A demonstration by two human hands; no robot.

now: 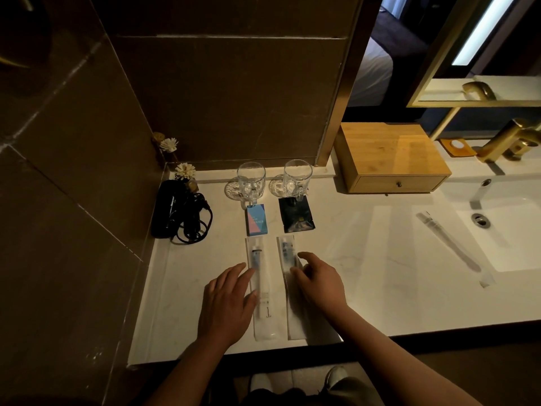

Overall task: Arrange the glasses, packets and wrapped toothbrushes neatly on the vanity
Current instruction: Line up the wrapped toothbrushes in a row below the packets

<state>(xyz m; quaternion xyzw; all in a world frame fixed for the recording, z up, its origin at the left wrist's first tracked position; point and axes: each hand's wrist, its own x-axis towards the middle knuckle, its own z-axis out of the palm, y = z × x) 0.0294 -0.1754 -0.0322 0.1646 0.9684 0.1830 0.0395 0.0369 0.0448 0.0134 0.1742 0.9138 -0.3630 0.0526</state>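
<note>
With glasses, packets and two toothbrushes aligned, our open left hand and right hand grip nothing, one wrapped item seemingly left.

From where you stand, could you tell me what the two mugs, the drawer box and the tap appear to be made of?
The two mugs look like clear glass: the counter shows through them. The drawer box looks like light wood, possibly bamboo, with visible grain strips. The tap seems to be metal with a brushed gold finish and a dull sheen.

Right hand hides the right wrapped toothbrush middle — packet print unreadable
</note>
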